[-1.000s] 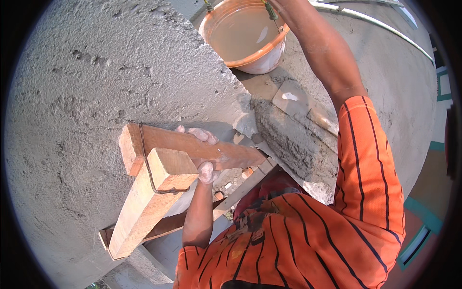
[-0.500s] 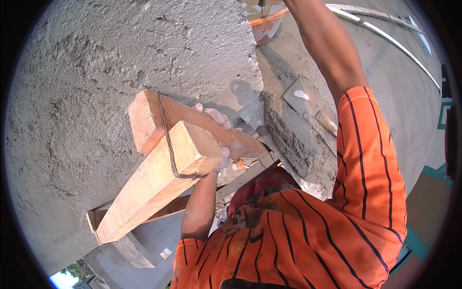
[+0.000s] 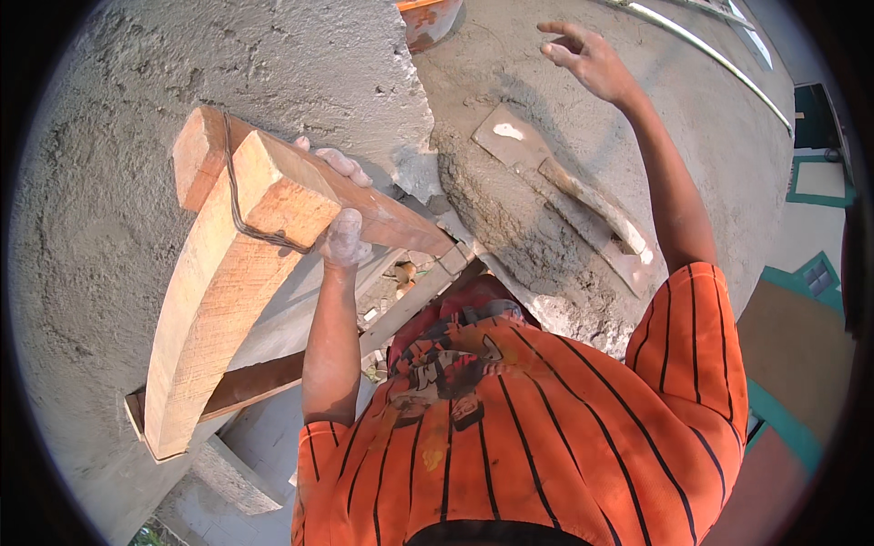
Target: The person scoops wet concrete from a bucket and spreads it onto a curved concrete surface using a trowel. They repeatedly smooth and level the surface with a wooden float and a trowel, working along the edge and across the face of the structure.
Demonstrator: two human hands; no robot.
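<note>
My left hand [image 3: 345,238] is closed round a thick wooden beam [image 3: 401,217], its dusty fingers curling over the far side. Against that beam stands a second squared timber [image 3: 205,300], and a bent wire [image 3: 233,187] loops round both near their ends. Off to the upper right, my right hand [image 3: 585,60] is raised with nothing in it, the index finger stretched out and the others partly bent. Between my hands, a plastering float [image 3: 519,150] with a pale wooden handle [image 3: 592,205] lies on a mound of wet mortar [image 3: 487,205].
Rough grey plaster [image 3: 118,182] covers the wall at left. An orange tub [image 3: 432,20] stands at the top edge. A long white pipe [image 3: 706,53] runs across the upper right. Narrow boards [image 3: 419,300] cross below the beam, with rubble under them.
My right arm, whose hand was out of view at the top, has come down into view. The view has shifted, showing more of the float. My left hand stays on the beam.
</note>
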